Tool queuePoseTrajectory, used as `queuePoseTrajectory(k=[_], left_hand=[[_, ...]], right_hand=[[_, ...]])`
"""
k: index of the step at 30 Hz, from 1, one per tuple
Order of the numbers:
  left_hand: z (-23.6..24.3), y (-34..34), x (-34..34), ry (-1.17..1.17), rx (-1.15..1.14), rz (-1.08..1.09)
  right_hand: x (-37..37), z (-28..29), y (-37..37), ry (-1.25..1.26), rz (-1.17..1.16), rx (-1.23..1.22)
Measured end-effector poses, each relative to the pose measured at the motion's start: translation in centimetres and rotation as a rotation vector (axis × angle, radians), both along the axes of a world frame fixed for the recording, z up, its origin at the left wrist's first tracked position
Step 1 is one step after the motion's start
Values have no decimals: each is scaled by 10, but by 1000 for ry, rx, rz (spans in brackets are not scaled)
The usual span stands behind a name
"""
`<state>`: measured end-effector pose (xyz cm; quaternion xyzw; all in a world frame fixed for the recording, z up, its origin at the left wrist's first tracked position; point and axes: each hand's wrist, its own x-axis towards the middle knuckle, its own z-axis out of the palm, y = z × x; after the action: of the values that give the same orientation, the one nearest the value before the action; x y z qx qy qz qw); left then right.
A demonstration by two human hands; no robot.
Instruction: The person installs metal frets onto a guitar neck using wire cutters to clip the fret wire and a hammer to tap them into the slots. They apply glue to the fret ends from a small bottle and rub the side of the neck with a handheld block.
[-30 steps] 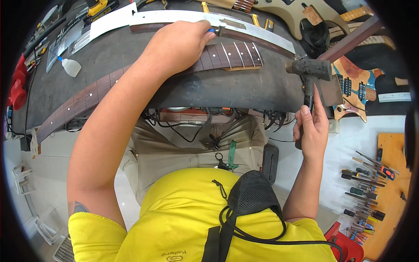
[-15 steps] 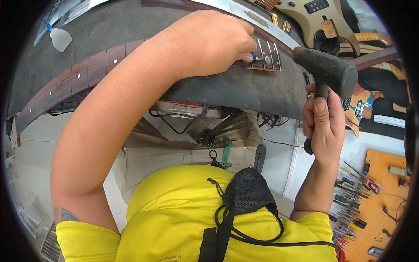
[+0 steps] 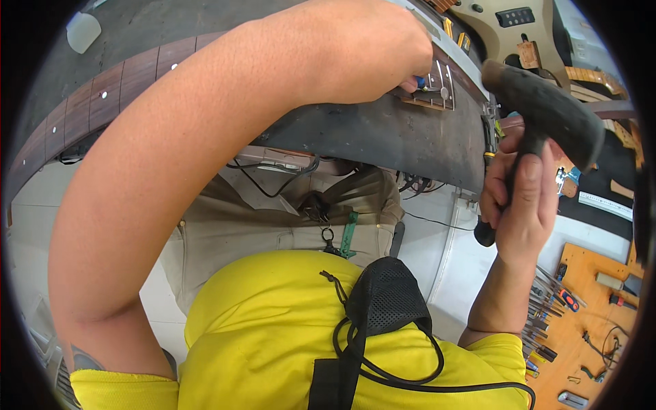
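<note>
A long dark guitar neck (image 3: 130, 72) with white dot inlays curves across the bench, and several bright metal frets (image 3: 441, 75) show at its right end. Over that end my left hand (image 3: 389, 51) is closed on a small tool with a blue part (image 3: 420, 83) and a round metal tip near the frets. Most of the tool is hidden by the fingers. My right hand (image 3: 526, 195) grips a dark mallet (image 3: 547, 106) by its handle, thumb along the shaft. The mallet head is raised right of the neck's end, apart from it.
The dark bench (image 3: 369, 133) has a white bottle (image 3: 83, 33) at its far left. Guitar bodies (image 3: 502, 20) lie at the upper right. An orange board (image 3: 581, 307) with many hand tools is at the lower right. Cables (image 3: 273, 178) hang below the bench edge.
My left hand has shifted right and slightly farther away in the view, still at the frets. The mallet has moved right, its head tilting down to the right. The whole view has also shifted.
</note>
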<state>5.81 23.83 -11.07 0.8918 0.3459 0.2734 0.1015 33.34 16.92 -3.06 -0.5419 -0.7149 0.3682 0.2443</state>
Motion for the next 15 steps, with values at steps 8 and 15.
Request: queuePoseTrajectory(k=[8, 15], left_hand=[[-1, 3, -3, 37, 2, 16], [6, -7, -9, 1, -9, -26]], right_hand=[[3, -2, 5, 103, 21, 45], [1, -19, 12, -108, -3, 3]])
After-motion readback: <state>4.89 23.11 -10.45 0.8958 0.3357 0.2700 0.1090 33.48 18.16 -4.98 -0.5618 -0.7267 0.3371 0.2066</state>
